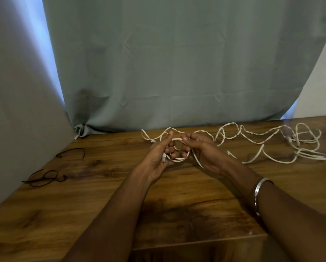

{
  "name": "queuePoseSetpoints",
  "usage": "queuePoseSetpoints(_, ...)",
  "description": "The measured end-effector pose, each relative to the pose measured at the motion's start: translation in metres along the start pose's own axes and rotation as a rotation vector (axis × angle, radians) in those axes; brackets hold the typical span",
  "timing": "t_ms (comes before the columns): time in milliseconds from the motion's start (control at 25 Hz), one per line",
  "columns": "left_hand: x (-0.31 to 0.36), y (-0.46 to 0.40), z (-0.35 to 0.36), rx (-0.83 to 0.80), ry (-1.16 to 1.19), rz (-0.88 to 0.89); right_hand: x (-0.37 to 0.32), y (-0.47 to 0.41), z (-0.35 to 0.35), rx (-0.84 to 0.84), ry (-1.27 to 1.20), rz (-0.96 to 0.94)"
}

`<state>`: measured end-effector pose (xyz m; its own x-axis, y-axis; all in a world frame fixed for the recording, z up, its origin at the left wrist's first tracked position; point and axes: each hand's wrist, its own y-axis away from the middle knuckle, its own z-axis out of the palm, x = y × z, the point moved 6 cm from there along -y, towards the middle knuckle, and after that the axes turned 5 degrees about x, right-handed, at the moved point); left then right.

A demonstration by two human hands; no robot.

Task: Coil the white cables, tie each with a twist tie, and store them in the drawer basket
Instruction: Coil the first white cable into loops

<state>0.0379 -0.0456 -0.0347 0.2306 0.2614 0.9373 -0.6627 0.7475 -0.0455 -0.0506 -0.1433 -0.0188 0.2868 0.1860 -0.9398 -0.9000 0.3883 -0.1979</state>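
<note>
You are holding a small coil of white cable between both hands above the wooden table.

At your far left, two dark twist ties (45, 177) lie on the table (94, 195), beside a grey panel (16, 110). Your left hand (159, 156) curls around the coil (174, 154), with a plug end showing at its palm. Your right hand (200, 150) pinches the same coil from the other side. A silver bracelet (259, 195) sits on that wrist. Loose white cable (272, 140) sprawls tangled to your right, along the table's back edge, below a grey-green curtain (177, 63).
</note>
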Motion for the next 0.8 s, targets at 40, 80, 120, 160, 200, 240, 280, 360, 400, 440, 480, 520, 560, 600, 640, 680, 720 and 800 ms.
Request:
queuePoseSetpoints(40, 0.001, -0.001, -0.002, 0.014, -0.073, 0.033, 0.000, -0.001, -0.001, 0.012, 0.000, -0.023)
queuePoseSetpoints(80, 0.003, -0.001, -0.002, 0.021, -0.131, 0.054, 0.000, -0.004, -0.002, 0.036, 0.000, -0.053)
queuePoseSetpoints(120, 0.002, -0.003, -0.002, 0.021, -0.154, 0.053, 0.001, -0.008, -0.004, 0.067, -0.012, -0.077)
queuePoseSetpoints(160, 0.001, -0.004, 0.001, 0.010, -0.140, 0.035, 0.001, -0.011, -0.006, 0.099, -0.033, -0.092)
queuePoseSetpoints(200, -0.001, -0.005, 0.004, -0.007, -0.106, 0.006, 0.002, -0.014, -0.008, 0.128, -0.058, -0.101)
queuePoseSetpoints(240, -0.002, -0.005, 0.008, -0.035, -0.059, -0.025, 0.002, -0.016, -0.009, 0.154, -0.080, -0.104)
queuePoseSetpoints(280, -0.002, -0.004, 0.013, -0.072, -0.015, -0.052, 0.002, -0.016, -0.010, 0.178, -0.107, -0.101)
queuePoseSetpoints(360, -0.001, 0.001, 0.022, -0.146, 0.052, -0.080, 0.001, -0.015, -0.012, 0.211, -0.164, -0.104)
queuePoseSetpoints(400, 0.000, 0.005, 0.024, -0.178, 0.080, -0.091, 0.001, -0.013, -0.013, 0.220, -0.174, -0.108)
queuePoseSetpoints(440, 0.001, 0.007, 0.025, -0.208, 0.107, -0.106, 0.000, -0.012, -0.014, 0.225, -0.170, -0.110)
queuePoseSetpoints(480, 0.001, 0.010, 0.024, -0.236, 0.131, -0.121, 0.000, -0.010, -0.014, 0.224, -0.152, -0.117)
queuePoseSetpoints(520, 0.002, 0.011, 0.023, -0.254, 0.152, -0.129, 0.000, -0.010, -0.015, 0.219, -0.119, -0.130)
queuePoseSetpoints(560, 0.003, 0.011, 0.022, -0.256, 0.175, -0.130, -0.001, -0.010, -0.015, 0.209, -0.070, -0.148)
queuePoseSetpoints(600, 0.003, 0.009, 0.019, -0.242, 0.205, -0.129, -0.002, -0.009, -0.014, 0.202, 0.017, -0.173)
queuePoseSetpoints(640, 0.002, 0.007, 0.016, -0.216, 0.236, -0.127, -0.004, -0.007, -0.015, 0.205, 0.152, -0.205)
queuePoseSetpoints(680, 0.000, 0.003, 0.012, -0.186, 0.256, -0.123, -0.007, -0.006, -0.018, 0.218, 0.329, -0.253)
queuePoseSetpoints(720, 0.001, 0.001, 0.009, -0.161, 0.271, -0.109, -0.010, -0.003, -0.019, 0.220, 0.522, -0.308)
queuePoseSetpoints(800, 0.004, -0.003, 0.001, -0.106, 0.332, -0.073, -0.013, -0.001, -0.024, 0.200, 0.897, -0.408)
